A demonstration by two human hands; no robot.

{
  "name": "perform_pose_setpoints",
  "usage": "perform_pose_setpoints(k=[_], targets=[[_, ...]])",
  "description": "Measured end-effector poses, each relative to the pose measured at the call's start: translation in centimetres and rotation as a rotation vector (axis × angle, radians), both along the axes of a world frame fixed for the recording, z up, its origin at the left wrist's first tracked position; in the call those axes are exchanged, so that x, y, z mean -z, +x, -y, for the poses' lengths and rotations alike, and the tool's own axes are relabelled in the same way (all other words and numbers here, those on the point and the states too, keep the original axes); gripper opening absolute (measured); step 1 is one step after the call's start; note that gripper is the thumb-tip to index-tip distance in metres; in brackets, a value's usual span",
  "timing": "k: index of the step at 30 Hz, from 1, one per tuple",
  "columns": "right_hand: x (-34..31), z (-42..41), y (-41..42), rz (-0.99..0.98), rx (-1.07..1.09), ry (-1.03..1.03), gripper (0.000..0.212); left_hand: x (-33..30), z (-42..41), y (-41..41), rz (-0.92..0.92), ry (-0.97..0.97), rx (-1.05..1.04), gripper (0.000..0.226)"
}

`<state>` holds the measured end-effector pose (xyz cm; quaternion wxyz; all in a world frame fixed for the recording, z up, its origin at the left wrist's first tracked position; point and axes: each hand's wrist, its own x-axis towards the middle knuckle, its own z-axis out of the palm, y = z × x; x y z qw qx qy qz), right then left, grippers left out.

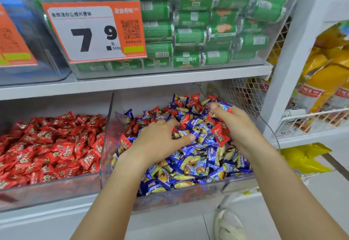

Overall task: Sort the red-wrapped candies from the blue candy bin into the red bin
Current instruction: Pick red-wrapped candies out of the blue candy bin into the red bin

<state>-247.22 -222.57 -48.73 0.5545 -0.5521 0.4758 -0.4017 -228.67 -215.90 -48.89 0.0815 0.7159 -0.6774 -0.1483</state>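
Note:
Two clear bins stand side by side on the lower shelf. The red bin (51, 190) on the left is full of red-wrapped candies (51, 145). The blue candy bin (188, 194) on the right holds blue and yellow wrapped candies (200, 166) with red ones (196, 103) mixed in, mostly at the back. My left hand (158, 137) lies palm down on the pile, fingers spread among the candies. My right hand (232, 124) is cupped at the back right of the bin, closed on several red-wrapped candies (219, 132).
Above hangs a clear bin of green packets (198, 32) with an orange and white price tag (94, 32). A white shelf post (294, 60) stands to the right, with wire baskets of yellow bags (324, 81) beyond it. A shoe (228, 224) shows on the floor below.

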Motion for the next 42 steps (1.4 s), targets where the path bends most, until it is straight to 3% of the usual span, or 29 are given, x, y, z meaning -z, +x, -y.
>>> perform_pose_setpoints(k=[3,7,11,16,20,24,28,31,34,38,42], targets=[[-0.4,0.0,0.4,0.037,-0.008,0.007,0.024,-0.1,-0.4,0.3,0.045,-0.048,0.041,0.067],[-0.8,0.0,0.7,0.096,0.008,-0.009,0.012,-0.4,-1.0,0.9,-0.083,-0.033,0.063,0.049],[-1.1,-0.4,0.7,0.074,0.002,-0.040,0.014,-0.6,-1.6,1.6,-0.144,-0.024,0.039,0.041],[-1.2,-1.1,1.0,-0.202,-0.195,-0.155,0.041,-0.7,-2.3,2.0,-0.177,0.045,0.067,0.057],[-0.9,-1.0,1.7,-0.233,-0.182,-0.102,0.036,-0.9,-3.2,2.5,-0.176,0.033,0.118,0.068],[-0.7,-1.0,1.5,-0.264,-0.173,-0.149,0.028,-1.6,-3.9,3.2,-0.140,-0.027,0.112,0.042],[-0.9,-1.4,1.1,-0.319,-0.070,-0.314,0.023,-2.2,-4.6,3.4,-0.154,-0.221,-0.032,0.019],[-1.7,-2.0,0.0,-0.430,-0.014,-0.395,0.026,-2.3,-4.8,3.5,-0.164,-0.245,-0.045,0.021],[-2.6,-3.3,-1.7,-0.591,-0.046,-0.384,0.012,-2.2,-5.2,3.4,-0.143,-0.143,-0.009,0.029],[-2.4,-5.0,-2.2,-0.924,-0.182,-0.264,0.037,-1.8,-5.2,3.0,-0.077,-0.067,0.011,0.049],[-1.6,-5.3,-1.1,-0.971,-0.221,-0.321,0.036,-1.4,-5.6,2.9,0.082,-0.108,-0.108,0.056]])
